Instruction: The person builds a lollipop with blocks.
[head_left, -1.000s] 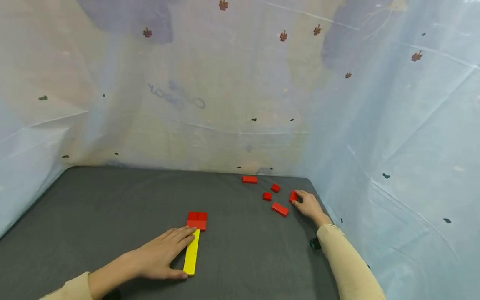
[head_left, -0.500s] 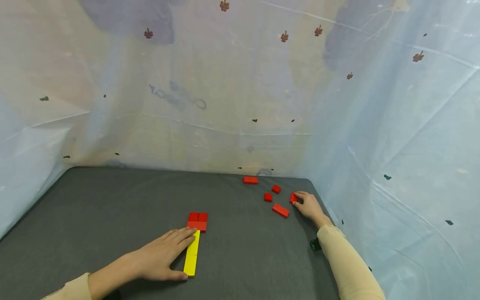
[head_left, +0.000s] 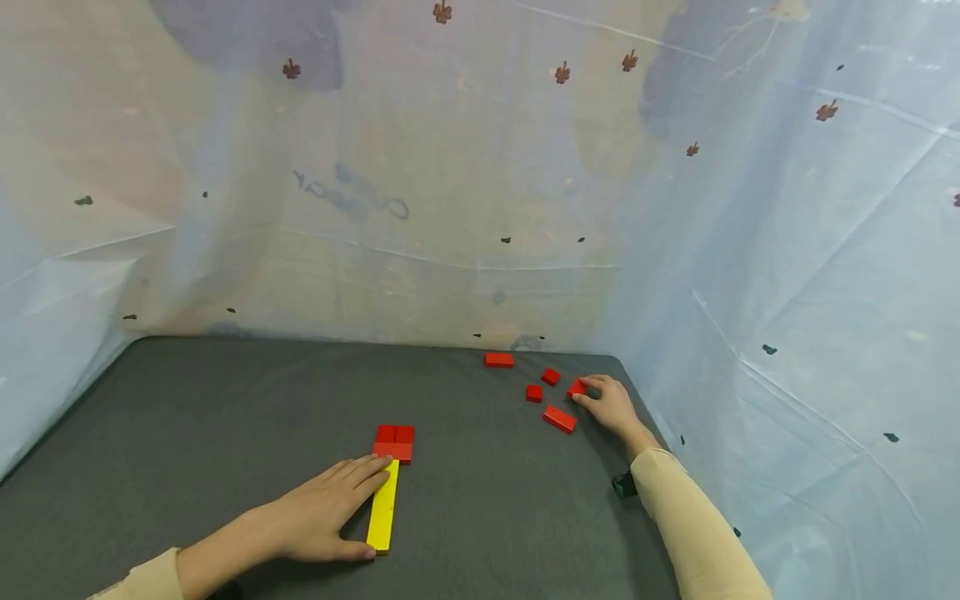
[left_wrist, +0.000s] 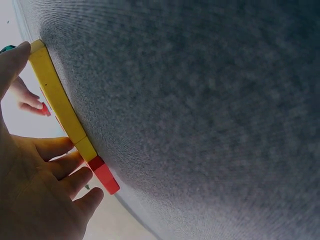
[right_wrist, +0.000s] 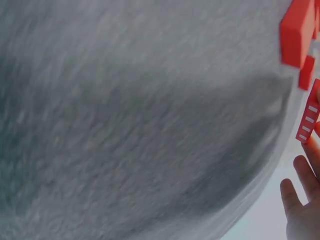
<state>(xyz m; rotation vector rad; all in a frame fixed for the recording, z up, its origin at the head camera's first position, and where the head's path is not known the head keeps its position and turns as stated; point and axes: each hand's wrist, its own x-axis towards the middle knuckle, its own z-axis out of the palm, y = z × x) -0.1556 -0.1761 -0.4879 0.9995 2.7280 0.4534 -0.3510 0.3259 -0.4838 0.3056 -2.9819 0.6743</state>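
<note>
In the head view my left hand lies along the left side of a row of yellow blocks, thumb at its near end and fingertips towards its far end. The left wrist view shows seams in this yellow row, and its fingers are fairly straight. Red blocks sit against the row's far end, two small ones behind a wider one. At the right, my right hand pinches a red block between thumb and fingers. In the right wrist view pale marks show on the held red block.
Left of my right hand lie loose red pieces: a small block, another small block, a longer block and a block near the back edge. A pale patterned sheet hangs behind and beside the dark table.
My right hand has shifted a little to the left with the red block, towards the small loose blocks. The left hand and the yellow row stay in place.
</note>
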